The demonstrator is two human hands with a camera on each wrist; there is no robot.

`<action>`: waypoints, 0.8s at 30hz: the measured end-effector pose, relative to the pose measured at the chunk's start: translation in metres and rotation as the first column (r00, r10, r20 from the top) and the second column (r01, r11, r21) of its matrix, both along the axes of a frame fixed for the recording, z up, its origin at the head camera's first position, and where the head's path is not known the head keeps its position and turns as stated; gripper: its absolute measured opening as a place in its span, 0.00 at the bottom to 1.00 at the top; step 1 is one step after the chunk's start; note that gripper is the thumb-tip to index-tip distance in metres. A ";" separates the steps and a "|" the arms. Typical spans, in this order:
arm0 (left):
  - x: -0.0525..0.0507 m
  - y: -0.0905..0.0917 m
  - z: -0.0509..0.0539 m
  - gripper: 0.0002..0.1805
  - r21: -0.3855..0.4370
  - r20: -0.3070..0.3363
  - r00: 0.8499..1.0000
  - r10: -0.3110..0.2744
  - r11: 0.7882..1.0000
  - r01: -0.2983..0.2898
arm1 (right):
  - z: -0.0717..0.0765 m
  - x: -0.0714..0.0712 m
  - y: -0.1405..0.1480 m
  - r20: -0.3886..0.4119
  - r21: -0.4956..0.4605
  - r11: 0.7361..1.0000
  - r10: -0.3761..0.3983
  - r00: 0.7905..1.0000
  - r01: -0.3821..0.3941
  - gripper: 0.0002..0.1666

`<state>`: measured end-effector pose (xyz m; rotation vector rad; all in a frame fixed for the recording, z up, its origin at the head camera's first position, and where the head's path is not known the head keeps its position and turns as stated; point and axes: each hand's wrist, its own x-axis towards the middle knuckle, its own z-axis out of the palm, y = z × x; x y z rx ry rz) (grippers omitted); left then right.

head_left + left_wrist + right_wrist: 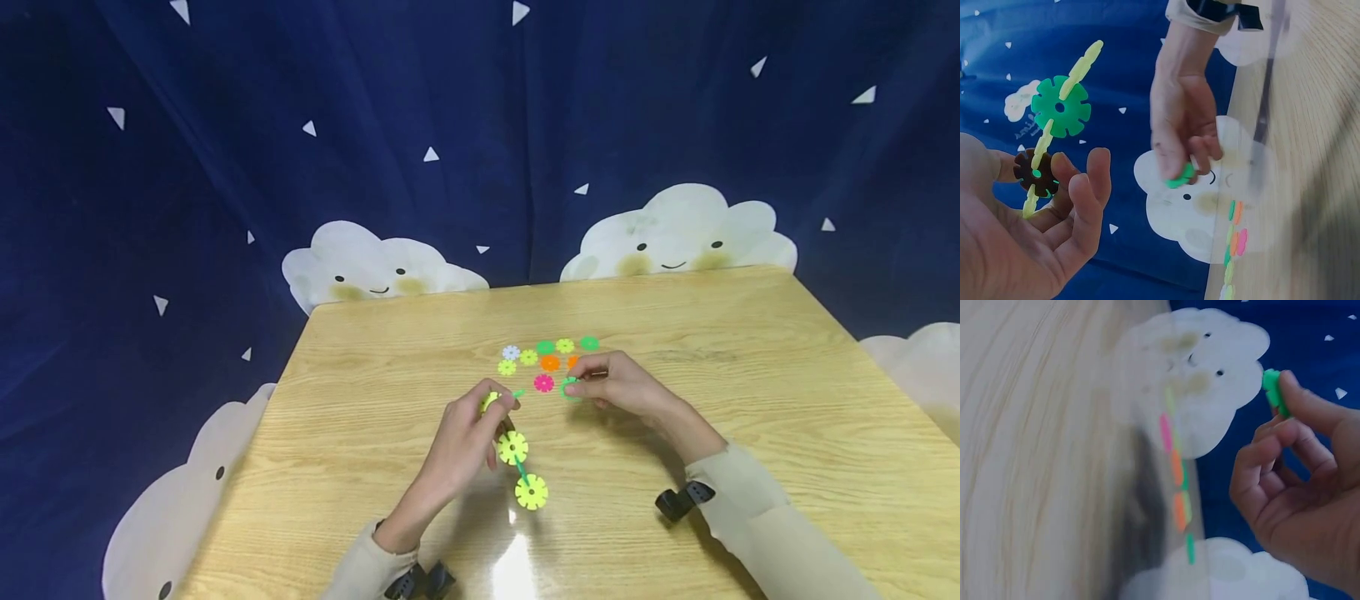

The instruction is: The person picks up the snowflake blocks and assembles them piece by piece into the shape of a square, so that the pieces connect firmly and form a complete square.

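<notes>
My left hand point(467, 442) grips a chain of interlocking snowflake discs, yellow-green point(522, 442) and green point(1074, 120) ones slotted edge to edge. Its lower end hangs out below the fingers in the head view. In the left wrist view, the fingers pinch the chain around a dark-looking disc point(1024, 167); part of it is hidden. Between thumb and fingers, my right hand point(626, 387) pinches a single green disc point(1274, 394). That disc is apart from the chain, to its right, above the table.
Behind the hands, several loose discs lie on the wooden table point(375, 358), among them a pink disc point(538, 386), an orange disc point(545, 365) and a green disc point(589, 343). A dark blue curtain point(420, 83) with clouds stands beyond the table's far edge.
</notes>
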<state>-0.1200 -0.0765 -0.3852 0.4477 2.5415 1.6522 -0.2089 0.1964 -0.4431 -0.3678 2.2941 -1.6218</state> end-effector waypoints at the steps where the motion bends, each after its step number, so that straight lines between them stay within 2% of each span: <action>1: 0.000 0.000 0.000 0.19 0.002 0.005 1.000 -0.002 1.000 0.002 | 0.003 0.002 -0.002 -0.015 -0.016 1.000 0.013 1.000 -0.013 0.12; 8: 0.002 0.002 0.000 0.19 0.039 0.033 0.999 -0.042 0.998 0.041 | 0.026 0.025 -0.012 -0.137 -0.165 0.984 0.049 0.989 -0.072 0.08; 14: 0.002 0.004 0.002 0.18 0.033 0.019 0.999 -0.050 0.998 0.050 | 0.050 0.045 -0.022 -0.221 -0.190 0.979 0.028 0.975 -0.072 0.05; 21: 0.003 0.004 0.003 0.19 0.034 0.020 0.999 -0.048 0.998 0.047 | 0.060 0.060 -0.030 -0.288 -0.193 0.978 0.017 0.957 -0.076 0.05; 24: 0.004 0.005 0.003 0.20 0.035 0.016 0.999 -0.048 0.998 0.048 | 0.060 0.061 -0.031 -0.297 -0.206 0.976 0.010 0.955 -0.074 0.09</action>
